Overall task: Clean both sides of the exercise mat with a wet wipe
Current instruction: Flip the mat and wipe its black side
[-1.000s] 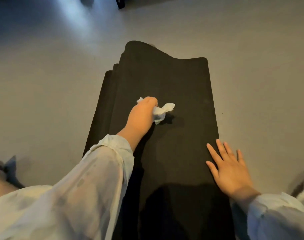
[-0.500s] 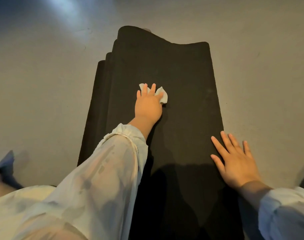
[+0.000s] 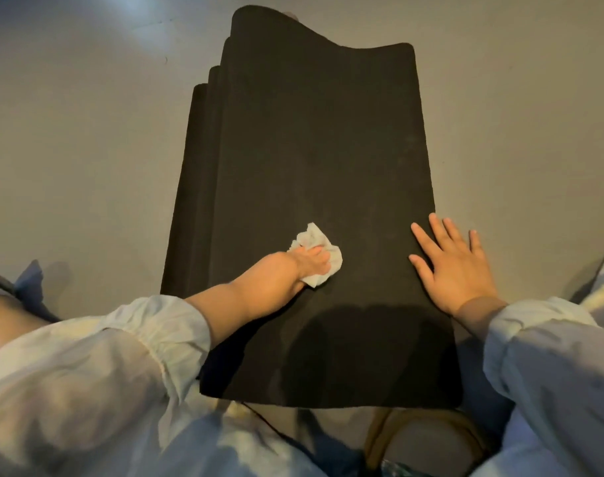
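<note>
On the mat (image 3: 304, 160), left hand (image 3: 311, 261) grips wipe (image 3: 316, 241).

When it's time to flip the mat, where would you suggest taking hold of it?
Probably the near right corner of the mat, from the right side: it lies flat and exposed by the right hand, while the left hand holds the wipe.

A room at home, likely — plain grey floor (image 3: 87, 149); black exercise mat (image 3: 311, 149).
</note>
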The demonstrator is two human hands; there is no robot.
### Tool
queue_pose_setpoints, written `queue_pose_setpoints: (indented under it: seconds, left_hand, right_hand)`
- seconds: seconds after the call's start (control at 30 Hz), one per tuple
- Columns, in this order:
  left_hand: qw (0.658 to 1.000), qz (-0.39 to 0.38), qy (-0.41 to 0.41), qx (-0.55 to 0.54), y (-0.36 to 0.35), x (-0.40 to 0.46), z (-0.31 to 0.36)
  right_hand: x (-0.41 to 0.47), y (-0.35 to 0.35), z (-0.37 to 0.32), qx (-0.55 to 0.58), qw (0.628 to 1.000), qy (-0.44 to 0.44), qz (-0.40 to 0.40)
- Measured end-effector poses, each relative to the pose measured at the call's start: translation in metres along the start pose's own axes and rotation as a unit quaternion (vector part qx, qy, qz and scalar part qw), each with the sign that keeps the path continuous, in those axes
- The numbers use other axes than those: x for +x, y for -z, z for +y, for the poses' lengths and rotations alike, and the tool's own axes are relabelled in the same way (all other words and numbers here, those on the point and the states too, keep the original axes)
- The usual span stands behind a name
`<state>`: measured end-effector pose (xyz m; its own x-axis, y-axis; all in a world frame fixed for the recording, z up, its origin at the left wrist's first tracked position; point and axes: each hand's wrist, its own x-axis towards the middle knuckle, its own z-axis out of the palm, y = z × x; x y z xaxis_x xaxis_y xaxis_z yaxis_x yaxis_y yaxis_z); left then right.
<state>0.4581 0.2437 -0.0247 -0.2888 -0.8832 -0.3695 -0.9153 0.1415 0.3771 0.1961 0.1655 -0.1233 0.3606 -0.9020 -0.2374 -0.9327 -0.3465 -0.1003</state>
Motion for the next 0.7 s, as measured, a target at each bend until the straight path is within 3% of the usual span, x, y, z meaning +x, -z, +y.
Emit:
queue_pose_setpoints:
  seconds: [0.17, 0.27, 0.37, 0.43, 0.5, 0.53, 0.6, 0.67, 0.7]
  left_hand:
    - [0.986, -0.086, -0.09, -0.113, 0.005, -0.021, 0.016]
    - [0.983, 0.047, -0.05, -0.168, 0.032, 0.01, 0.014]
    - [0.963, 0.233, 0.0, -0.134, 0.062, 0.06, 0.011]
    - [0.924, 0.318, 0.073, -0.201, 0.074, 0.093, 0.012]
    - [0.852, 0.344, 0.156, -0.362, 0.078, 0.119, 0.019]
    - [0.839, 0.35, 0.171, -0.381, 0.076, 0.128, 0.018]
    - [0.875, 0.324, 0.155, -0.326, 0.066, 0.142, 0.013]
    - [0.974, 0.188, 0.106, -0.075, 0.051, 0.145, 0.004]
    - [0.988, 0.117, 0.082, 0.056, 0.045, 0.147, -0.003]
  right_hand:
    - [-0.001, 0.004, -0.001, -0.002, 1.0, -0.002, -0.012]
    - [-0.001, 0.004, -0.002, -0.005, 1.0, -0.004, -0.019]
    - [0.0, 0.002, 0.0, 0.0, 1.0, -0.001, -0.008]
    - [0.0, 0.001, 0.001, 0.018, 1.0, 0.0, -0.002]
    - [0.001, 0.0, 0.001, 0.022, 1.0, 0.002, -0.009]
    - [0.001, 0.0, 0.001, 0.024, 1.0, 0.001, -0.011]
    - [0.002, 0.0, 0.001, 0.029, 1.0, -0.002, -0.009]
    - [0.002, 0.0, 0.001, 0.029, 1.0, -0.003, -0.011]
    - [0.002, -0.001, 0.001, 0.026, 1.0, -0.002, -0.012]
